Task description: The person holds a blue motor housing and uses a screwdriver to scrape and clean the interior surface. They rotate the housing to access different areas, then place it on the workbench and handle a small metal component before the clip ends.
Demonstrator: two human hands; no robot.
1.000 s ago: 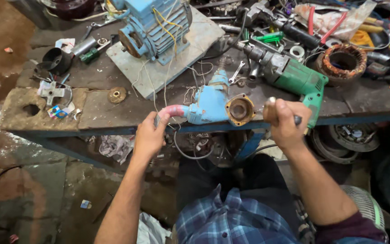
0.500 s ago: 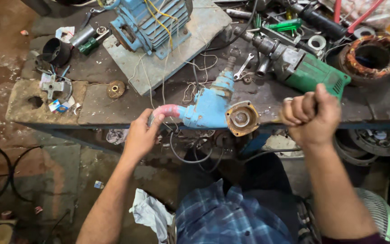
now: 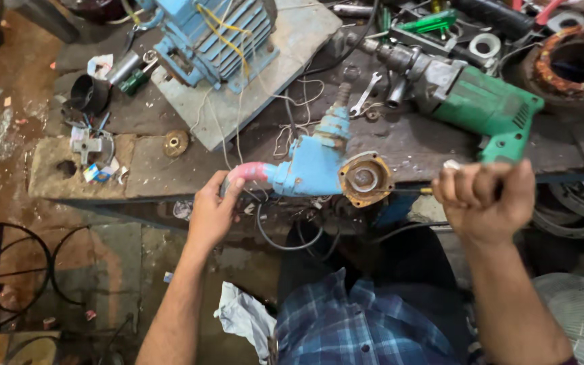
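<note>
Bench item, as I read it from the head view: blue cast-metal tool body with a pink-red handle end and a round rusty flange plate [image 3: 312, 169], lying at the near edge of the dark, worn workbench [image 3: 414, 138]. I see its long axis running left to right along that edge, handle end to the left, flange plate to the right facing up; a short blue neck points away toward a pale slab.

Left hand [image 3: 212, 215]: fingers curled about the pink-red handle end.

Right hand [image 3: 484, 199]: clenched in a fist around a thin tool shaft; what tool, I cannot tell.

Near: green power drill [image 3: 481, 105], blue finned electric motor [image 3: 214, 37].
</note>
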